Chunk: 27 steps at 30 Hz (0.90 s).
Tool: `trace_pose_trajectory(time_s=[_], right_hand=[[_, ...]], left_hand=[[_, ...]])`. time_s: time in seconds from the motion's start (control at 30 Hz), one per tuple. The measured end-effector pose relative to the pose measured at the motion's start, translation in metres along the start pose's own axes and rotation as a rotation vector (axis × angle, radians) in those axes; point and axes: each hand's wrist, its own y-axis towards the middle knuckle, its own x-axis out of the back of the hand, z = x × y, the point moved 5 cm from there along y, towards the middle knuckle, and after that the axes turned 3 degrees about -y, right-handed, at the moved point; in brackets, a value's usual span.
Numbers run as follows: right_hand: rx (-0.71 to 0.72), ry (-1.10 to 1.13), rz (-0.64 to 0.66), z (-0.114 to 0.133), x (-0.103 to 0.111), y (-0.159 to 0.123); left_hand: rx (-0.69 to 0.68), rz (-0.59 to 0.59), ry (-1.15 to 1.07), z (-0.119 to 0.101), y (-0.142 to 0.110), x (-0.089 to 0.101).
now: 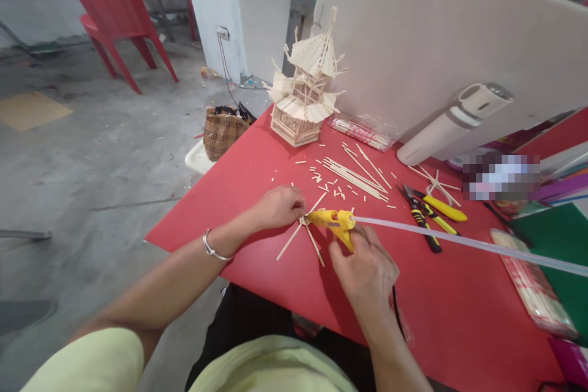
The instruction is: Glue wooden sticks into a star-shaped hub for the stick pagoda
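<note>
In my right hand is a yellow glue gun, its handle gripped and a long clear glue stick running out of its back. The nozzle meets the hub of a star-shaped frame of thin wooden sticks lying on the red table. Close by on the left, my left hand has its fingers curled together at the hub; what they pinch is hidden. Short cut stick pieces and longer sticks lie beyond the hands.
A stick-built pagoda stands at the table's far corner. To the right are pliers, a yellow-handled cutter, another stick star, a white flask-like cylinder and packed sticks. A red chair stands behind.
</note>
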Motion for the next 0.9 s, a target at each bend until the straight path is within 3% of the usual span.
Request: trace_pose_trajectory(time_s=[0.9], right_hand=[[0.004,-0.015,0.001,0.0016,0.0012,0.0009]], left_hand=[[-0.020,0.008,0.039,-0.0009,0.0004,-0.0003]])
